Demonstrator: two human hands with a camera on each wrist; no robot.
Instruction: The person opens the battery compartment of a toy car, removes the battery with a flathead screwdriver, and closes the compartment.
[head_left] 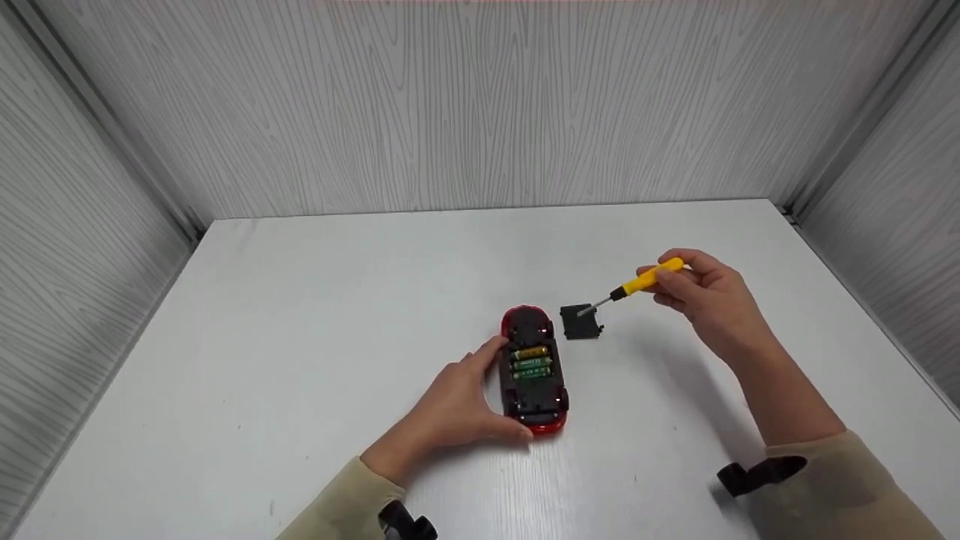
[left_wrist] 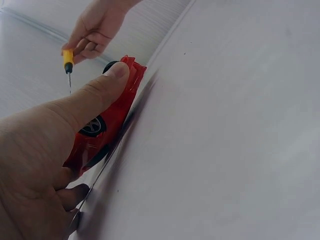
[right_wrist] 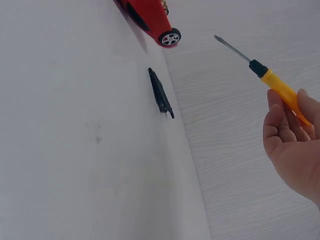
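A red toy car (head_left: 537, 396) lies upside down on the table, its black underside facing up. Three batteries (head_left: 531, 363), one gold and two green, sit in its uncovered compartment. My left hand (head_left: 454, 405) grips the car from the left, thumb at the near end and fingers along the side. In the left wrist view the thumb presses on the red body (left_wrist: 116, 102). A yellow-handled screwdriver (right_wrist: 281, 89) is pinched in my right hand (head_left: 712, 300), raised over the table with its tip pointing down left. Below the tip, right of the car, lies a black battery cover (head_left: 581, 328).
The white table (head_left: 337, 300) is bounded by a grey wood-grain panel (head_left: 480, 112) at the back. Similar panels stand at the left (head_left: 75, 187) and right (head_left: 900, 187). Dark wrist cameras sit on both sleeves.
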